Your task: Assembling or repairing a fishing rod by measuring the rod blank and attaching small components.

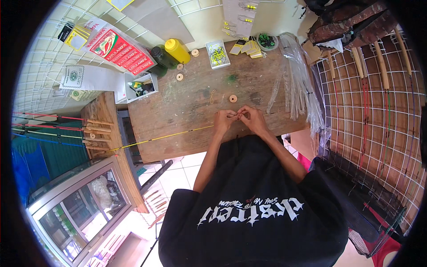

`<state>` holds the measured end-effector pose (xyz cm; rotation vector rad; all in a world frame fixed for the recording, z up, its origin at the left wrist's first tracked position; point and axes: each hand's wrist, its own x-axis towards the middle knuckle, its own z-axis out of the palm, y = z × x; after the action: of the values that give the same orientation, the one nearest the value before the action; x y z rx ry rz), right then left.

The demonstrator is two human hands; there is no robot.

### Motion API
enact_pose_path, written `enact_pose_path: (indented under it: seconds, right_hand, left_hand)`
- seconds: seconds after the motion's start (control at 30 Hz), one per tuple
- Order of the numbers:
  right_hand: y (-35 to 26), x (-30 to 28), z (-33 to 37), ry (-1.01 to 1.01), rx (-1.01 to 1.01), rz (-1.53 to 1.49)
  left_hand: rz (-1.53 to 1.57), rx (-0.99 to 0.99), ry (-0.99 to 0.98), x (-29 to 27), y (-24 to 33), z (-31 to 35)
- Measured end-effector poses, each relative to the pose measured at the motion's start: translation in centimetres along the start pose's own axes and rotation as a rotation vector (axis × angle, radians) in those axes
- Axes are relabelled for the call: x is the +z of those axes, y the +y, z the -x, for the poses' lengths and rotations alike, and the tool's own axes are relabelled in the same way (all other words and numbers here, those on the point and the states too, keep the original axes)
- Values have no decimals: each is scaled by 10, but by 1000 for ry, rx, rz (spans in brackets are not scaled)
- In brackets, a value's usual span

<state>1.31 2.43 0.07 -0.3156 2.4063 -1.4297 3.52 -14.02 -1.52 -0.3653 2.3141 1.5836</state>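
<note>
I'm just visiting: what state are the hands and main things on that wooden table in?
Left hand: fingertips pinched.
Right hand: fingertips pinched, beside the left's.
Thin yellow rod: slanting toward left hand.
White rectangular box: open, holding yellow-green pieces.
Round clear plastic tub: open, holding green pieces.
Yellow plastic squeeze bottle: upright.
Long clear plastic sleeves: loosely bunched.
Pale round wooden ring nearest hands: flat.

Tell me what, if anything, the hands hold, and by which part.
Probably the yellow rod, near its thin end, by left hand and right hand; exact grip unclear.
</note>
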Motion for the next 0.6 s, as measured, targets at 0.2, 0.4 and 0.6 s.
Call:
enact_pose_path:
  seconds: [0.2,0.4,0.6]
  right_hand:
    - [-3,-1,1,9,-100,148]
    - [-1,-4,0,-16,-95,122]
    - [9,-2,3,44,-119,107]
  left_hand:
    - [-33,-20,-7,-4,3,4]
    - [-44,37,-31,-3,-3,3]
    - [-31,27,-22,-4,4,6]
